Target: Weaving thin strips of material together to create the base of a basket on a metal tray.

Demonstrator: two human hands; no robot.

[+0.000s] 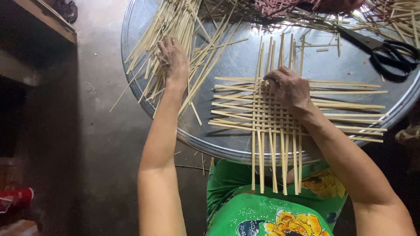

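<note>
Two hands on bamboo work. Woven bamboo mat (280, 111) sits flat on the near-right part of the round metal tray (332, 65), its vertical strips overhanging the tray's near rim above the person's lap. Right hand (289, 89) lies palm-down on the mat's upper middle, fingers curled and pressing the crossing strips; not a closed grasp, more a hold-down. Left hand (173, 59) reaches out to the pile of loose bamboo strips (175, 26) on the tray's left side, fingers bent into the pile and touching strips; can't tell whether one is actually pinched. Pile fans over the left rim. Black scissors (385, 52) lie on the tray's far right, well apart from both hands. Reddish woven piece (280, 6) at the far edge, partly cut off. Green floral garment (271, 209) below the tray. Concrete floor (100, 131) on the left.
</note>
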